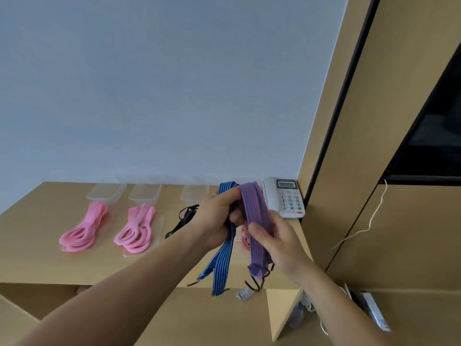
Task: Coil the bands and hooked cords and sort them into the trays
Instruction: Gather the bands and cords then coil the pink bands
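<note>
My left hand [214, 218] grips a folded blue striped hooked cord [223, 260] above the desk; its two ends hang down with black hooks. My right hand [272, 243] pinches a folded purple-and-red striped hooked cord [254, 208], whose black hooks [257, 283] dangle below. The tops of both cords loop over my left fingers. Two piles of pink bands [79, 233] [136, 233] lie on flat clear lids at the left. Three clear trays [106, 193] [146, 193] [194, 193] stand along the wall. A black hooked cord [183, 221] lies behind my left wrist.
A white desk phone [287, 197] stands at the desk's right end by the wooden partition [349, 146]. A red-and-white cord [244, 239] lies on the desk under my hands. A white cable [369, 221] hangs on the right panel. The desk's front edge [99, 284] runs below.
</note>
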{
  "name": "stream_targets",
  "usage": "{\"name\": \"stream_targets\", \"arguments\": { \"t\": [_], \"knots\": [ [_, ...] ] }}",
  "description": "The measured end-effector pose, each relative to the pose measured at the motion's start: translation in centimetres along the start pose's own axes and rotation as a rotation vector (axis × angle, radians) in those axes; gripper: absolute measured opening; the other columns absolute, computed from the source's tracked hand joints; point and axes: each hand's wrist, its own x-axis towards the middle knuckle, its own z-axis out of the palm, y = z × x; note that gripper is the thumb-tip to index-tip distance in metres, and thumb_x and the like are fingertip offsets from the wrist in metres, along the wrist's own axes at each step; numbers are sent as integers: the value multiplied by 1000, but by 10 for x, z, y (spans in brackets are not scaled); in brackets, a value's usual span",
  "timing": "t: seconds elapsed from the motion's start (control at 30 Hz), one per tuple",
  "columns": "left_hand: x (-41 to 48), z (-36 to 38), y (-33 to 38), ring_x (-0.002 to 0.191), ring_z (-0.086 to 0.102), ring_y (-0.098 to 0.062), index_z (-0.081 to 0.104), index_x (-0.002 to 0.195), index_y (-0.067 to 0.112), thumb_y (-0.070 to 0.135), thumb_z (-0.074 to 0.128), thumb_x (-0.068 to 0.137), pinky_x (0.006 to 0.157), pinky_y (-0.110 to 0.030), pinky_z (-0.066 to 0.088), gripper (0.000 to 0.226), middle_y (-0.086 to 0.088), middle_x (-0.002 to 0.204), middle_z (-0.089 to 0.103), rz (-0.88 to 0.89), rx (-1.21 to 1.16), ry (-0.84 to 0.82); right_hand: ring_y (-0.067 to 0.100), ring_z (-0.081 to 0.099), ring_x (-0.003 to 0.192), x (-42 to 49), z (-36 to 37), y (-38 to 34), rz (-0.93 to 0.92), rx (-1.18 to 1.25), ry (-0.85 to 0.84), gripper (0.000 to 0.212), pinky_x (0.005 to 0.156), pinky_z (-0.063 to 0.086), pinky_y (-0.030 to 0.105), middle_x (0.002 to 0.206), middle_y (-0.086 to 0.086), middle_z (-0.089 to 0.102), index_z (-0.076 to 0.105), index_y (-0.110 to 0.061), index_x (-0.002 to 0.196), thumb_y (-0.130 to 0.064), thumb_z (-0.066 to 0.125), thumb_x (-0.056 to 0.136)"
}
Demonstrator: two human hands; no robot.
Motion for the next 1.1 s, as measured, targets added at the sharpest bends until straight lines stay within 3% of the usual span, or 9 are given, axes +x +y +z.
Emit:
{"name": "stream_targets", "arguments": {
  "t": [0.1,0.23,0.3,0.4,0.47,0.57,0.73,0.93,1.1],
  "knots": [
    [16,-14,9,35,27,-12,55,67,6,8,55,90,38,-23,25,23,0,40,36,-20,-40,51,48,62,92,4,3,19,42,-45,-38,29,81,51,59,102,30,64,63,-10,109,-28,70,87],
    [39,-42,14,35,34,-10,62,59,13,8,63,90,36,-19,29,32,-1,50,51,-68,11,152,29,56,77,18,14,30,45,-122,70,34,71,47,51,96,38,58,61,-3,105,-34,64,92],
    [50,-54,10,35,32,-9,56,65,12,10,61,93,36,-18,28,29,1,47,48,-134,-7,184,28,56,76,27,23,34,65,-128,75,35,69,45,54,93,33,60,61,-5,104,-37,65,90],
    [68,-67,4,32,27,-8,48,59,15,14,58,95,35,-18,24,38,5,40,36,-168,-57,235,19,67,85,40,47,40,73,-133,40,31,76,53,36,95,8,71,60,-16,111,-32,71,86],
    [78,-71,1,33,27,-8,45,58,16,13,58,96,35,-19,24,40,4,40,34,-169,-90,234,24,68,92,51,62,46,69,-171,103,27,82,55,36,97,4,72,58,-16,111,-22,72,88],
    [90,-73,-3,35,28,-9,46,60,14,12,58,96,36,-20,25,38,3,43,34,-217,-138,181,33,64,87,64,73,52,66,-225,234,21,80,52,47,91,17,67,59,-14,104,-19,72,89],
    [104,-75,-8,37,31,-9,54,63,12,12,59,95,37,-21,28,33,2,44,40,-341,-74,49,10,65,70,80,70,56,95,-100,250,11,65,50,19,76,-1,70,69,-17,90,-6,71,87],
    [127,-84,-3,40,43,-10,60,83,8,5,64,90,39,-20,36,8,-3,64,57,-359,218,2,19,51,49,99,40,62,197,-13,320,27,49,43,29,53,4,52,56,-17,57,-10,65,81],
    [131,-89,32,41,38,-11,48,78,11,2,56,94,42,-21,33,21,2,55,42,-481,411,-325,29,58,56,133,-7,31,73,85,344,17,49,51,39,66,12,67,56,-5,81,7,52,93]
  ]
}}
